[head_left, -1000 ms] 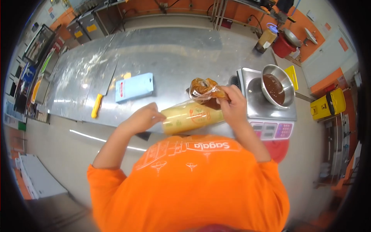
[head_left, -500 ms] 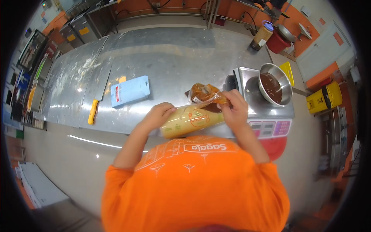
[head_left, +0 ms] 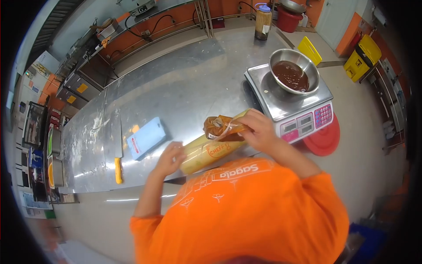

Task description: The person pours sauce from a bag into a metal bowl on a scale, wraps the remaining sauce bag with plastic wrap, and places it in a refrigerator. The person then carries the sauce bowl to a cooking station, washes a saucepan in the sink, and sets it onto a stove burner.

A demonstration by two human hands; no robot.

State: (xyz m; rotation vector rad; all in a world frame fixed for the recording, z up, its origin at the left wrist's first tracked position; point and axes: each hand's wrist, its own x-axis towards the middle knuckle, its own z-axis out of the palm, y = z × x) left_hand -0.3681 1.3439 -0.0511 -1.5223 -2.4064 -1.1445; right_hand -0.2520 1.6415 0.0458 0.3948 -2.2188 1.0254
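Observation:
My right hand is closed on the gathered end of a plastic bag with brown contents. Beneath the bag, a yellowish printed roll lies at the table's near edge. My left hand is beside the roll's left end, its fingers slightly apart with nothing visible between them. To the right, a steel bowl of brown mixture rests on a digital scale. A light blue packet lies left of my hands.
A yellow-handled knife lies at the left of the steel table. A blue-capped bottle stands at the far edge. Beyond the scale is a yellow board, and a red round object is below the scale.
The camera view has turned, shifting the table and scale. My left hand has come off the roll's top edge to its left end. My right hand still grips the bag.

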